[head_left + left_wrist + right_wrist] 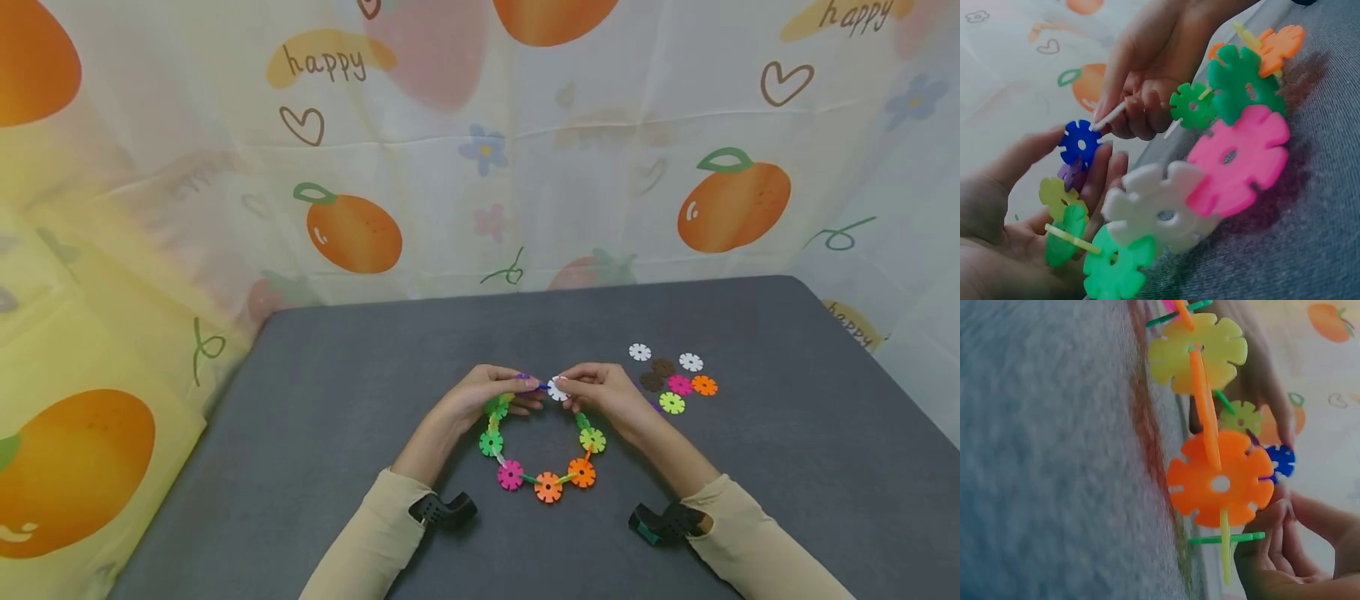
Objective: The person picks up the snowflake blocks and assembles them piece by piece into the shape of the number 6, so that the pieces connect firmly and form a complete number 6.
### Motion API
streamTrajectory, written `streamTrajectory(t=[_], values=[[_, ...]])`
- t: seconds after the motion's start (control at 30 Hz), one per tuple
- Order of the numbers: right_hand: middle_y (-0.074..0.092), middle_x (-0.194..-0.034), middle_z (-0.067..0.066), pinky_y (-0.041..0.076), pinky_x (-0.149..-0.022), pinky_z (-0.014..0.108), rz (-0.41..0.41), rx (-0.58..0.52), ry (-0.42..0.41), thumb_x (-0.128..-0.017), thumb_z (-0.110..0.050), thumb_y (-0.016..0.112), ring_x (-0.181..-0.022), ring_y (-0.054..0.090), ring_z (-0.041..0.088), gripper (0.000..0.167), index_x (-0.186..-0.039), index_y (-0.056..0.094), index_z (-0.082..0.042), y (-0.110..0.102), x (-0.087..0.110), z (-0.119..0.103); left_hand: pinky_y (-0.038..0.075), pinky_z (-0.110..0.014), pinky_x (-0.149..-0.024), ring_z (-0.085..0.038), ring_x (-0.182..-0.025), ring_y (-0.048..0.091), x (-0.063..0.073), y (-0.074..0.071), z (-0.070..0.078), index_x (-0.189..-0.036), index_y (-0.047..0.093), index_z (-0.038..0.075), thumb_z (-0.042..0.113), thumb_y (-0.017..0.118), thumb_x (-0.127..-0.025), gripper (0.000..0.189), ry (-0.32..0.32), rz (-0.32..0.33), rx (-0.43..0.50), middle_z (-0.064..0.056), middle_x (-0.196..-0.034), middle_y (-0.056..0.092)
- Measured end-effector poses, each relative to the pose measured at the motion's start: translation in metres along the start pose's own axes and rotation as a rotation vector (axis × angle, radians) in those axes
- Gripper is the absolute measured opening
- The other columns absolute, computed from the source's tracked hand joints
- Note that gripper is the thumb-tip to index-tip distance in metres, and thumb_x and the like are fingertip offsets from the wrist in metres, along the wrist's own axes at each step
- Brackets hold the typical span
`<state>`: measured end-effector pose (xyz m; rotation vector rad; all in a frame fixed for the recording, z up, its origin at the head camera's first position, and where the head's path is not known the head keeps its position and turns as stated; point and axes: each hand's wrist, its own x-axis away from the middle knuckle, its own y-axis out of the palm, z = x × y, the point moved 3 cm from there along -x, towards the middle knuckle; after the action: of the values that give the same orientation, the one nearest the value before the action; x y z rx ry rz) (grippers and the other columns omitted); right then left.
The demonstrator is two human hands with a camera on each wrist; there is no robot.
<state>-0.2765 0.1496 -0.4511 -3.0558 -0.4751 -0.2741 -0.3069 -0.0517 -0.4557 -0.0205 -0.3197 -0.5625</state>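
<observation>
My left hand (487, 390) pinches a blue notched plastic disc (1089, 139) between thumb and fingers. It forms the left end of a chain of colourful interlocking discs, with a purple disc (1072, 173) joined just below it. Opposite, my right hand (609, 398) pinches a white notched disc (557, 394) by thumb and fingertips, its edge right at the blue one. The rest of the chain curves toward me on the table, through a pink disc (511, 482) and an orange disc (548, 496), to a green disc (582, 422) below the right hand.
Loose discs lie on the grey table (360, 383) beyond the right hand: two white, with one white disc (691, 367) farther right, brown ones (663, 366), a pink, an orange disc (704, 391), a yellow-green and a partly hidden purple. A fruit-print cloth (435, 192) hangs behind.
</observation>
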Motion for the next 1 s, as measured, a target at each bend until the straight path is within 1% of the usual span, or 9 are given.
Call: streamTrajectory(t=[0.13, 0.3, 0.47, 0.53, 0.63, 0.77, 0.83, 0.93, 1.0], values=[[0.068, -0.082, -0.005, 0.056, -0.069, 0.026, 0.010, -0.016, -0.020, -0.095, -0.020, 0.063, -0.071, 0.063, 0.008, 0.031, -0.113, 0.063, 0.006, 0.001, 0.001, -0.001, 0.061, -0.037, -0.082, -0.020, -0.086, 0.074, 0.001, 0.000, 0.001, -0.115, 0.069, -0.003, 0.022, 0.068, -0.092, 0.034, -0.011, -0.014, 0.012, -0.014, -0.099, 0.076], [0.068, -0.077, 0.000, 0.057, -0.065, 0.027, 0.031, 0.086, -0.121, -0.095, -0.019, 0.064, -0.066, 0.062, 0.010, 0.029, -0.109, 0.065, 0.006, -0.002, 0.002, -0.006, 0.061, -0.035, -0.080, -0.018, -0.086, 0.074, 0.001, 0.001, 0.000, -0.115, 0.070, -0.002, 0.025, 0.068, -0.093, 0.035, -0.009, -0.050, -0.032, -0.013, -0.105, 0.075], [0.065, -0.074, -0.002, 0.054, -0.064, 0.027, 0.005, 0.032, -0.043, -0.095, -0.021, 0.064, -0.064, 0.057, 0.008, 0.030, -0.110, 0.064, 0.005, -0.002, 0.003, -0.007, 0.059, -0.030, -0.073, -0.015, -0.080, 0.073, 0.001, 0.001, 0.000, -0.105, 0.074, -0.002, 0.029, 0.070, -0.090, 0.035, 0.039, -0.038, -0.094, -0.005, -0.088, 0.077], [0.064, -0.073, -0.003, 0.054, -0.063, 0.026, 0.001, 0.027, -0.037, -0.095, -0.020, 0.063, -0.063, 0.056, 0.008, 0.030, -0.111, 0.064, 0.006, -0.002, 0.003, -0.007, 0.058, -0.029, -0.070, -0.015, -0.077, 0.073, 0.000, 0.002, 0.000, -0.103, 0.074, -0.002, 0.029, 0.071, -0.090, 0.034, 0.055, -0.023, -0.099, -0.002, -0.083, 0.076], [0.063, -0.075, -0.003, 0.054, -0.063, 0.026, -0.007, 0.031, -0.047, -0.096, -0.020, 0.062, -0.064, 0.055, 0.008, 0.029, -0.111, 0.063, 0.006, -0.003, 0.003, -0.009, 0.058, -0.028, -0.067, -0.014, -0.074, 0.072, 0.000, 0.003, 0.000, -0.101, 0.074, -0.003, 0.028, 0.071, -0.090, 0.033, 0.093, -0.002, -0.111, -0.001, -0.079, 0.075], [0.061, -0.079, -0.004, 0.051, -0.068, 0.026, -0.035, -0.030, 0.017, -0.098, -0.022, 0.060, -0.067, 0.054, 0.008, 0.028, -0.112, 0.063, 0.002, -0.003, 0.004, -0.008, 0.057, -0.027, -0.065, -0.013, -0.072, 0.071, 0.000, 0.004, 0.002, -0.102, 0.074, -0.004, 0.028, 0.070, -0.091, 0.034, 0.135, 0.014, -0.133, -0.001, -0.077, 0.074], [0.061, -0.079, -0.004, 0.052, -0.067, 0.026, -0.015, 0.010, -0.018, -0.098, -0.020, 0.060, -0.067, 0.055, 0.008, 0.027, -0.111, 0.063, 0.003, -0.005, 0.004, -0.009, 0.057, -0.026, -0.065, -0.012, -0.071, 0.070, 0.001, 0.004, 0.002, -0.101, 0.074, -0.004, 0.028, 0.069, -0.091, 0.034, 0.145, 0.023, -0.149, 0.000, -0.075, 0.074], [0.062, -0.077, -0.003, 0.054, -0.064, 0.027, 0.077, 0.142, -0.136, -0.096, -0.016, 0.061, -0.065, 0.057, 0.009, 0.027, -0.109, 0.064, 0.008, -0.011, 0.004, -0.012, 0.056, -0.025, -0.064, -0.012, -0.070, 0.068, 0.002, -0.001, 0.002, -0.099, 0.074, -0.005, 0.026, 0.070, -0.090, 0.033, 0.145, 0.049, -0.143, -0.001, -0.074, 0.073], [0.063, -0.076, -0.003, 0.055, -0.062, 0.027, 0.125, 0.190, -0.166, -0.095, -0.014, 0.063, -0.064, 0.058, 0.010, 0.027, -0.108, 0.064, 0.010, -0.016, 0.006, -0.013, 0.056, -0.025, -0.064, -0.012, -0.071, 0.068, 0.002, -0.005, 0.001, -0.098, 0.073, -0.006, 0.024, 0.071, -0.090, 0.031, 0.145, 0.054, -0.133, -0.001, -0.075, 0.074]])
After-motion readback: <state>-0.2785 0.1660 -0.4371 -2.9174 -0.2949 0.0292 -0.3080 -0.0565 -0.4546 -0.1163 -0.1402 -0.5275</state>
